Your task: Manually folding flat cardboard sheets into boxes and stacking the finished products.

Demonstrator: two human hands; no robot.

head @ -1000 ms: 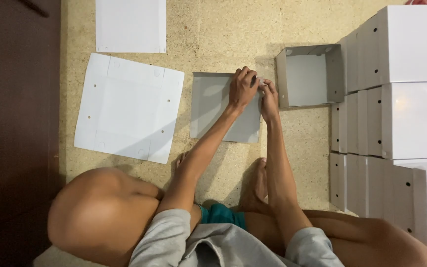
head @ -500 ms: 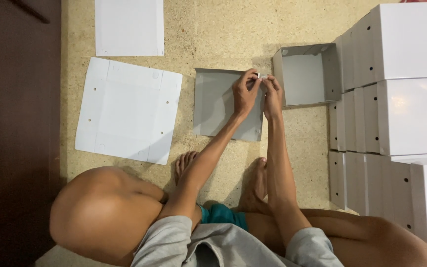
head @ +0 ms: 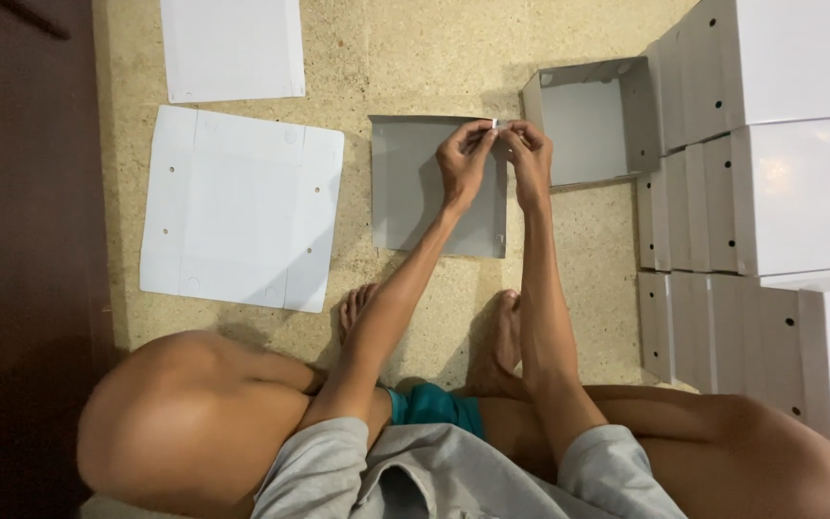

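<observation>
A person sits on a speckled floor (head: 415, 38), seen from above. The left hand (head: 461, 159) and right hand (head: 530, 154) meet at 12 o'clock, fingers pinched together on a tiny white piece (head: 495, 123). Just below lies a flat grey cardboard sheet (head: 410, 192). A white punched sheet (head: 242, 207) lies at 9 o'clock. An open box (head: 593, 120) sits at 1 o'clock, beside stacked white boxes (head: 780, 144) at 3 o'clock.

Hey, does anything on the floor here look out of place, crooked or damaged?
Nothing looks damaged or spilled. The flat white sheet lies slightly askew on the floor. Both hands pinch a tiny white piece over the grey sheet, beside an open box.
</observation>
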